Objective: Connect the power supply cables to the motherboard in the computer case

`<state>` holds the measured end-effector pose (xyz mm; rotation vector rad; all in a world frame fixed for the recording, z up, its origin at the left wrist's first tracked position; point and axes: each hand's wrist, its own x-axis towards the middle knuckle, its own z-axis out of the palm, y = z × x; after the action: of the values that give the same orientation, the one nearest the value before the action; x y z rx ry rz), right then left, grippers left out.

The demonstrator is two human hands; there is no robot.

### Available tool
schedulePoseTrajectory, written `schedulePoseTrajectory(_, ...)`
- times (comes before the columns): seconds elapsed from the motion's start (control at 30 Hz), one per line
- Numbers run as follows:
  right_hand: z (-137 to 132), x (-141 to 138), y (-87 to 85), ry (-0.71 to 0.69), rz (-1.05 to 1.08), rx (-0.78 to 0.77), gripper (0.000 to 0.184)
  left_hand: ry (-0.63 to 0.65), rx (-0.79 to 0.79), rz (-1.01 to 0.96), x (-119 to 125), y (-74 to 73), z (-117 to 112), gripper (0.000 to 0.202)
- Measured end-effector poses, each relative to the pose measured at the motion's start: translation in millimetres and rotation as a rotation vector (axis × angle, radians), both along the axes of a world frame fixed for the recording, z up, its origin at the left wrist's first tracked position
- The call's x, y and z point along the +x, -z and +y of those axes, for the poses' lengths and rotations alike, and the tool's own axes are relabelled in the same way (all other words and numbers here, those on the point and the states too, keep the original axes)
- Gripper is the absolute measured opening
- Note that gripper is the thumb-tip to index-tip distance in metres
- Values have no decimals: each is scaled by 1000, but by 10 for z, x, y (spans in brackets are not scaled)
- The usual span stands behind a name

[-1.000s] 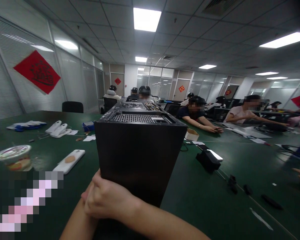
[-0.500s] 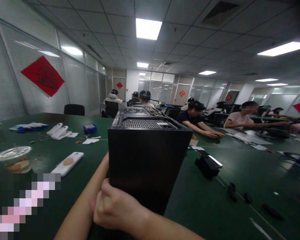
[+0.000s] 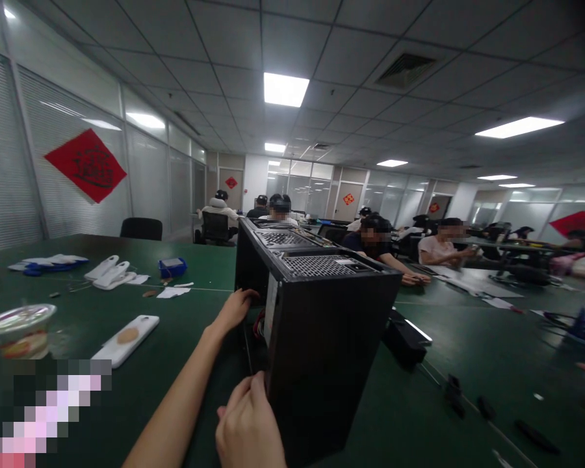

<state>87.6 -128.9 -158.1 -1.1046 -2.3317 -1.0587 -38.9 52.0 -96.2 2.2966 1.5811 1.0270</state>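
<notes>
A black computer case [image 3: 329,364] stands on the green table in front of me, turned so that its open left side shows. Inside that side are some cables [image 3: 259,324] and a pale label. My left hand [image 3: 236,309] reaches to the far part of the open side, its fingers curled over the frame edge. Nearer to me, my right hand [image 3: 248,422] has its fingers bent against the case's lower front edge on the same side. Its fingertips are partly hidden. Perforated metal panels [image 3: 316,263] cover the top of the case.
On the left of the green table [image 3: 195,312] lie a white phone-like object [image 3: 127,339], a lidded cup [image 3: 22,331], white gloves [image 3: 110,272] and a small blue box [image 3: 172,267]. To the right are a black box [image 3: 403,338] and cables. Several people sit at tables beyond.
The case has turned, exposing its open left side. My right hand has come off my left forearm to the case's edge, and my left hand has come into sight.
</notes>
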Motion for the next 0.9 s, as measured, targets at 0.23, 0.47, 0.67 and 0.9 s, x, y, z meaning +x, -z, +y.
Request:
schedulePoseTrajectory(0.23,228,-303,-238,212,79,-429,31,25,60,-93,-31,89,64,36)
schedulePoseTrajectory(0.47,354,-317,-185,390,174,-399,44,19,43,-65,-24,52,38,31)
schedulePoseTrajectory(0.67,283,-137,-51,333,130,-248,39,-8,-18,-7,27,-15,19,44)
schedulePoseTrajectory(0.9,334,496,-60,229,52,-47,41,-93,-79,339,184,-78,1,66)
